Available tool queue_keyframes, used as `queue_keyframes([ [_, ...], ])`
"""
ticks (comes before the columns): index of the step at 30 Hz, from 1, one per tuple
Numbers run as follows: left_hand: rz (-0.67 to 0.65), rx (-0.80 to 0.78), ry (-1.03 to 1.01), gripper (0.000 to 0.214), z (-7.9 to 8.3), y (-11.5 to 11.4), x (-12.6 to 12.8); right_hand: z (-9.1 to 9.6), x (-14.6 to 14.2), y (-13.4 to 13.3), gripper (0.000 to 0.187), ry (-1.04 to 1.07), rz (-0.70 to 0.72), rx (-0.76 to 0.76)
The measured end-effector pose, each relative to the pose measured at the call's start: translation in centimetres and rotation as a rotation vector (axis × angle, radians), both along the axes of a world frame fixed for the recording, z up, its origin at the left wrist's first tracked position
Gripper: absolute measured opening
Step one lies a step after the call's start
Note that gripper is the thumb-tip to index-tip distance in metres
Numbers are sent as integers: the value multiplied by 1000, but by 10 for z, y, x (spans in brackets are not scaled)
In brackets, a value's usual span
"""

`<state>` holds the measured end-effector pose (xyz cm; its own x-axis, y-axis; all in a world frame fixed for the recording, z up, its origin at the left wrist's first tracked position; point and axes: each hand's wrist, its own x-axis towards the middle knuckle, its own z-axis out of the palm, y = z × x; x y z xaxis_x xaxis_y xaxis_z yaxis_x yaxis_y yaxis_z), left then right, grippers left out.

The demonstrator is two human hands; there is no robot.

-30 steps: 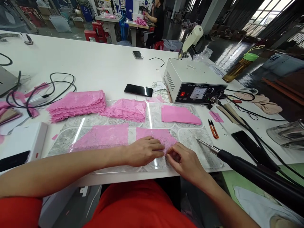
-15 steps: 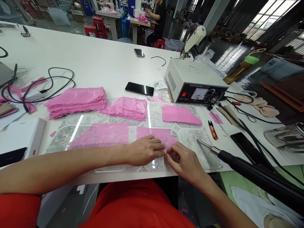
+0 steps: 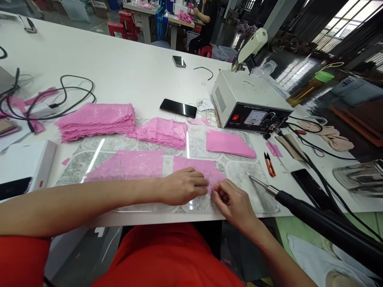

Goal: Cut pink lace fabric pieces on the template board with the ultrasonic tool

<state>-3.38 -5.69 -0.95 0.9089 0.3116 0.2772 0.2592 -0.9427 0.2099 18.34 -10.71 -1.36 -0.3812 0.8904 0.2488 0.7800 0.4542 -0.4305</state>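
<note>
My left hand lies palm down on a pink lace fabric piece, its fingers stretched across the near part. Close to those fingertips, my right hand pinches the lower right edge of the same piece between thumb and forefinger. A second pink lace piece is spread flat to the left, partly under my left forearm. Both pieces rest on a clear mat with a grey marbled pattern. To the right of my right hand, a black pen-like tool with a metal tip points toward the mat.
Behind the mat are a tall pink lace stack, a smaller stack and smooth pink pieces. A control box, black phone, orange thread snips and glass jar surround the work. Someone sits at a far table.
The view has tilted slightly. My right hand has shifted a little to the right, away from my left fingertips, still pinching the lace edge. My left hand stays on the fabric.
</note>
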Motion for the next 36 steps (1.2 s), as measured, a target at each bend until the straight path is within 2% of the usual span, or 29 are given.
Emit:
queue_keyframes([
  [4, 12, -49, -18, 17, 3, 1, 3, -2, 3, -1, 13, 47, 7, -25],
  [10, 133, -183, -46, 17, 3, 2, 19, -5, 2, -3, 13, 67, 32, 53],
  [19, 200, -178, -22, 13, -6, 2, 31, -8, 1, -6, 14, 38, 37, 157],
  [29, 200, -173, -115, 12, -10, 0, 29, -3, 3, -4, 8, 193, 6, -21],
  [36, 205, -127, -101, 14, -11, -1, 29, -5, 0, 0, 12, 115, 10, 18],
])
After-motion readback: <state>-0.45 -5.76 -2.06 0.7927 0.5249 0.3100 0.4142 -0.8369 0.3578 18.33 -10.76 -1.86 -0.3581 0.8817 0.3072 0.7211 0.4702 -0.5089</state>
